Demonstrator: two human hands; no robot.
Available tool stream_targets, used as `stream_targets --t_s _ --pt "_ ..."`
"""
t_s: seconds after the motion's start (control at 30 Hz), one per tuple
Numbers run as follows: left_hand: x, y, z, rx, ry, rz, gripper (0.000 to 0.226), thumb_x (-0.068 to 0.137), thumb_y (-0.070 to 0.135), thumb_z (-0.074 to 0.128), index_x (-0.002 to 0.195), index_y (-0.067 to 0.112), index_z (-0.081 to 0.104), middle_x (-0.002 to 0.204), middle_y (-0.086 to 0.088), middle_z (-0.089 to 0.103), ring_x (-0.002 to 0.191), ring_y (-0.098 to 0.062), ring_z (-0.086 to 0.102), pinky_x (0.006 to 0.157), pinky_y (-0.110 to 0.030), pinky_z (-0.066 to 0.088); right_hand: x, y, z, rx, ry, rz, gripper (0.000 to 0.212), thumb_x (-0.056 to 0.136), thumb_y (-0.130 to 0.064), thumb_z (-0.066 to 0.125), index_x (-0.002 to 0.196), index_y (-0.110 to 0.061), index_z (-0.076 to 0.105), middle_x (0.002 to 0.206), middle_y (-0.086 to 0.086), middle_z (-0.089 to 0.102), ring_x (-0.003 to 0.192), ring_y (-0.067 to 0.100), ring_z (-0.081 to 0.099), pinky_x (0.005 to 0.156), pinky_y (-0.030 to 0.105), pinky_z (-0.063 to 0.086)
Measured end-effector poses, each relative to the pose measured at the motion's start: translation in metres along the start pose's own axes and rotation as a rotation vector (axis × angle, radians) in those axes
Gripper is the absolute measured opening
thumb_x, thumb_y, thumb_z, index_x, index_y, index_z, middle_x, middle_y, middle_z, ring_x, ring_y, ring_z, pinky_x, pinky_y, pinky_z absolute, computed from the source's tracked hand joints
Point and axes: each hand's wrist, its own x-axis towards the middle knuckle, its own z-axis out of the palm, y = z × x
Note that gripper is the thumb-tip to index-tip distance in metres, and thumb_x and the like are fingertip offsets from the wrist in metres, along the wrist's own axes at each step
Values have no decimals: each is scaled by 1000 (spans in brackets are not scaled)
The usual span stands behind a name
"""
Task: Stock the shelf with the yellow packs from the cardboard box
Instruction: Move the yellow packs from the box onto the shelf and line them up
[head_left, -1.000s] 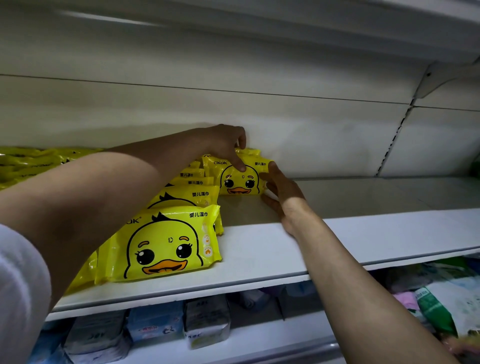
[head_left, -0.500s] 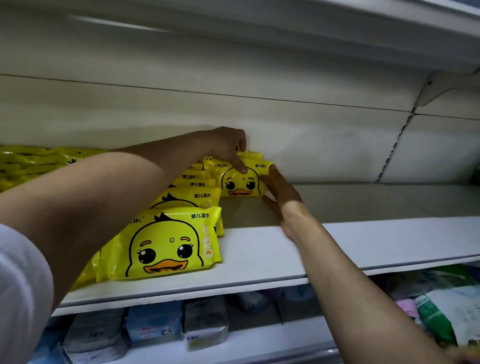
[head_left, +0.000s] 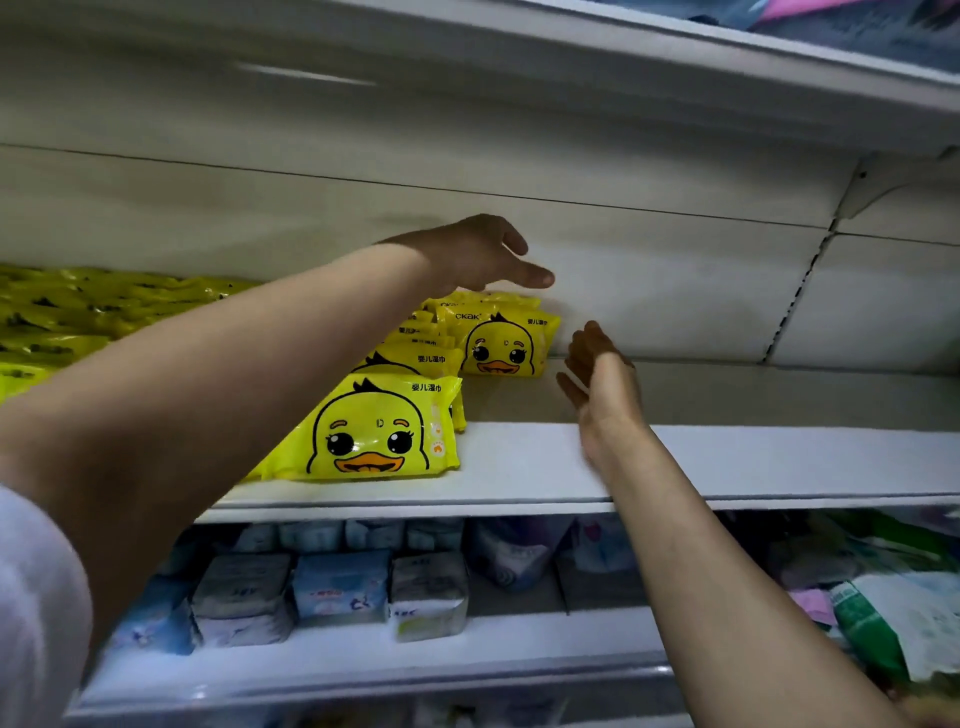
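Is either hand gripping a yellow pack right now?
No: the left hand hovers open above the rear yellow pack, and the right hand is open beside it, touching nothing.

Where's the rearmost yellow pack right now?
Head view: the rearmost yellow pack stands against the back wall, centre, below the open left hand.
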Motion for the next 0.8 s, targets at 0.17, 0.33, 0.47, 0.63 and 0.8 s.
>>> stream_targets --t_s 0.17,0.33,0.47,0.63,0.8 --pt "-61 15 5 -440 54 -132 56 80 33 79 127 10 59 126 -4 61 112 -19 61 96 -34 53 -41 -13 6 29 -71 -29 12 100 -31 56 95 -22 63 100 -1 66 95 12 63 81 29 51" --pt "-134 17 16 -697 137 -177 46 83 27 77 123 11 60 118 0 66 109 -19 63 80 -28 56 -99 -19 -3 3 -177 -28 21 101 -37 53 117 -23 58 124 3 59 118 16 55 97 29 45" --pt "-204 12 27 -868 246 -244 29 84 24 76 109 17 62 109 2 67 111 -19 62 85 -33 56 -152 -8 -6 33 -229 7 34 101 -38 52 128 -18 55 135 8 56 123 17 53 98 33 46" --pt "-310 -20 39 -1080 467 -310 43 86 17 73 124 9 56 111 -4 65 118 -24 57 87 -35 54 -237 25 13 14 -369 102 31 101 -37 51 127 -20 53 137 8 55 121 16 54 92 29 47" --pt "-404 -68 44 -1122 697 -411 32 86 16 72 114 16 57 92 -1 68 101 -18 63 80 -31 54 -310 67 42 -37 -491 229 22 101 -34 53 120 -24 53 136 7 56 124 18 54 95 31 45"
